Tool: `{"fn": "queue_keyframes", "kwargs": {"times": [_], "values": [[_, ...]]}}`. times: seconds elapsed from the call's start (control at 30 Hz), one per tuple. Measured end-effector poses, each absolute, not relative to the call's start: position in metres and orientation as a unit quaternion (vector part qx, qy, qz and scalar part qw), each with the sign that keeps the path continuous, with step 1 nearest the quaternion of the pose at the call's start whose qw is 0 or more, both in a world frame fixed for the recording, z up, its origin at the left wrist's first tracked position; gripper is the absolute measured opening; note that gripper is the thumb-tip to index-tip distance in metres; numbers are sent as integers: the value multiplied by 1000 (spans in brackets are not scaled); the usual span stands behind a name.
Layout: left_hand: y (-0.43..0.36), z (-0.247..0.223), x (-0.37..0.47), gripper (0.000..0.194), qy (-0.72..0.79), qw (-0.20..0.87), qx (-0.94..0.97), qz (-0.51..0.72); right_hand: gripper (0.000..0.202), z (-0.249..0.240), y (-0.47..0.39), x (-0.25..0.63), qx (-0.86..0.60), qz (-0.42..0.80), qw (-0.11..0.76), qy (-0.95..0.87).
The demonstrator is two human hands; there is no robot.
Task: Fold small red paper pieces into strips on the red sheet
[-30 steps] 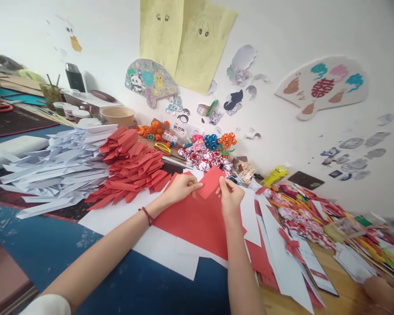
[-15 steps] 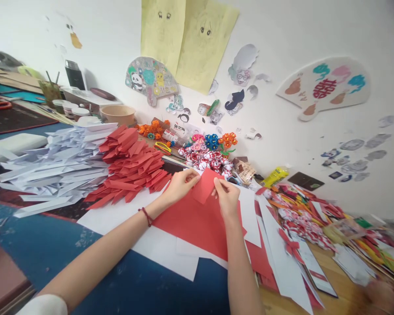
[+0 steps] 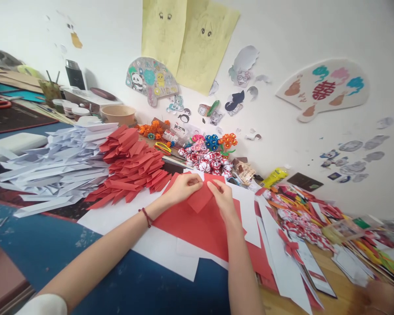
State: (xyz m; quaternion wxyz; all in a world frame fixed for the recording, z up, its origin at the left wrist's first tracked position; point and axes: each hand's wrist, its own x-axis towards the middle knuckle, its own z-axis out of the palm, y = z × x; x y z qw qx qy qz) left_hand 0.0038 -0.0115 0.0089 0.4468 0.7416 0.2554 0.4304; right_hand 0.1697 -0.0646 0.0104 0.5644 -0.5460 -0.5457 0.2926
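Note:
A small red paper piece (image 3: 198, 200) is held up between my two hands, over a large red sheet (image 3: 193, 227) lying on white sheets (image 3: 164, 253). My left hand (image 3: 185, 188), with a dark red bracelet on its wrist, pinches the piece's upper left edge. Fingers of my right hand (image 3: 222, 197) are closed on its upper right edge. To the left of my hands lies a heap of folded red paper strips (image 3: 131, 164), and beyond it a heap of folded white strips (image 3: 65, 162).
Paper flowers (image 3: 212, 159) and a yellow packet (image 3: 276, 176) line the wall. A tan bowl (image 3: 118, 114) and a dark bottle (image 3: 75, 75) stand at the back left. A phone (image 3: 315, 271) and scattered craft pieces lie on the right. Part of a blurred hand (image 3: 382, 297) shows at the lower right.
The small red piece is now lower and tilted, with a corner pointing down. My hands have come closer together along its top, the right hand shifting left.

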Motion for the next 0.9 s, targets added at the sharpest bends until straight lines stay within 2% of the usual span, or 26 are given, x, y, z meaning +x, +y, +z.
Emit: {"fn": "queue_keyframes", "kwargs": {"times": [0.6, 0.7, 0.83, 0.9], "values": [[-13, 4, 8, 18, 358, 349, 777, 384, 25, 8, -66, 162, -558, 134, 561, -597], [-16, 3, 7, 14, 377, 331, 787, 359, 27, 11, -65, 175, -562, 107, 606, -553], [-18, 0, 6, 9, 406, 280, 803, 333, 32, 12, -61, 202, -542, 50, 727, -419], [-19, 1, 6, 10, 399, 275, 804, 344, 34, 11, -59, 209, -539, 36, 744, -394]]}}
